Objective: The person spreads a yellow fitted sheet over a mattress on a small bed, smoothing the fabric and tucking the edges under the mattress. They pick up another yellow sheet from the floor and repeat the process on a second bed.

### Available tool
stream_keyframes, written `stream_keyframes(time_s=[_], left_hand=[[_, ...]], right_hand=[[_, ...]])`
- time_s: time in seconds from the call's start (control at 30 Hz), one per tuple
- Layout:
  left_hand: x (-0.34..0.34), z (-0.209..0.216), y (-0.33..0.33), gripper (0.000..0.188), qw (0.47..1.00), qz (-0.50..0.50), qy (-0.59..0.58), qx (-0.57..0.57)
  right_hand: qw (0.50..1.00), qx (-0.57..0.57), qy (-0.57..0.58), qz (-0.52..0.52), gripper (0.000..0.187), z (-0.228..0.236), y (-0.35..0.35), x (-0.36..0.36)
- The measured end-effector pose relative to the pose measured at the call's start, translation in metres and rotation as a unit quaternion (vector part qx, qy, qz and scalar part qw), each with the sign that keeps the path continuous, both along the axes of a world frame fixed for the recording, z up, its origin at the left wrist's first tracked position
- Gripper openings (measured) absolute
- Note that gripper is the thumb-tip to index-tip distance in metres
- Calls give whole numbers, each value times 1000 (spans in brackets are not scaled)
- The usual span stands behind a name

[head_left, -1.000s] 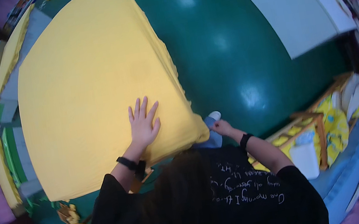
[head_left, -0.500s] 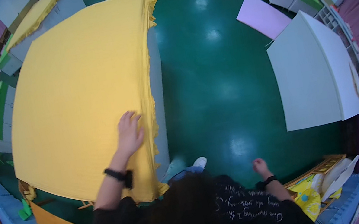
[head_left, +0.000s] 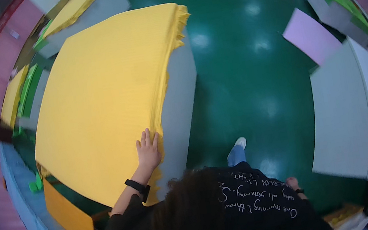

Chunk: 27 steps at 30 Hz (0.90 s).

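Note:
A yellow fitted cloth (head_left: 98, 90) with a gathered, ruffled edge covers the top of a large grey-white block-like table (head_left: 176, 97). Near its right edge, my left hand (head_left: 148, 154) rests flat on the cloth with the fingers spread, gripping nothing. A black band circles that wrist. My right hand (head_left: 293, 183) hangs low at my right side, away from the table. It looks small and loosely curled, and nothing shows in it.
Glossy green floor (head_left: 247, 90) runs along the table's right side. Beyond it stand a white box-shaped unit (head_left: 342, 114) and a pink mat (head_left: 311, 34). Blue padded seating (head_left: 27, 188) and an orange board (head_left: 69, 212) lie at the left. Another yellow-covered table (head_left: 75, 7) is behind.
My view has turned and shifted, so the table stands farther right in it. My left hand stays on the cloth, closer to its ruffled edge. My right hand has dropped closer to my body.

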State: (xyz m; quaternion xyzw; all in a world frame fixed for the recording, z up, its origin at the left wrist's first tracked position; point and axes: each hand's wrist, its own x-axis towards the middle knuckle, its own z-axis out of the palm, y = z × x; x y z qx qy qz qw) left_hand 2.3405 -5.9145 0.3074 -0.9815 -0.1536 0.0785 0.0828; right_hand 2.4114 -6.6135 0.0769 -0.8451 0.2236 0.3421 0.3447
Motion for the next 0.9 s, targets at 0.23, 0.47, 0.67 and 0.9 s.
stream_keyframes(time_s=[0.23, 0.47, 0.67, 0.9], left_hand=[[69, 54, -35, 45, 963, 125, 219, -93], [105, 30, -42, 33, 962, 197, 23, -186], [229, 14, 2, 23, 960, 129, -160, -189], [418, 12, 92, 23, 948, 36, -232, -216]], right_hand=[[998, 69, 7, -9, 18, -54, 13, 224], [982, 176, -38, 50, 13, -49, 144, 439], [964, 193, -70, 172, 19, -37, 319, 593], [873, 323, -92, 354, 19, 48, 536, 728]])
